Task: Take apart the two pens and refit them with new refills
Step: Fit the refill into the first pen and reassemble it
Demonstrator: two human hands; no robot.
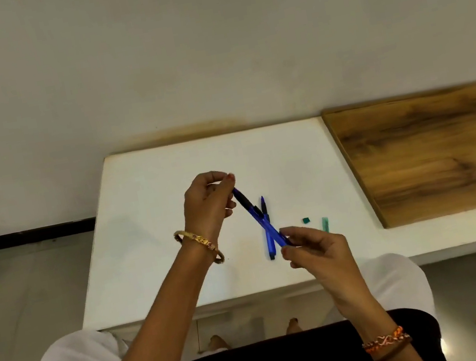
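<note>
Currently, in the head view, one blue pen (257,216) is held above the white table (149,227), gripped at both ends. Its black grip end is pinched by the curled fingers of the left hand (208,206), and its rear end is clasped by the fingers of the right hand (312,248). The long axis of this pen is set on a diagonal, from the left hand at the far side down to the right hand at the near side, so both hands are equally placed for a twist or a pull apart along that line. A second blue pen (268,232) is seen lying on the table directly beneath the held pen, crossed by it, its tip pointed away from the person. Just right of the lying pen, two small green pieces (306,220) (325,224) are left on the table. Whether these are refills or caps cannot be told. The held pen appears undivided, so disassembly is judged barely begun.
</note>
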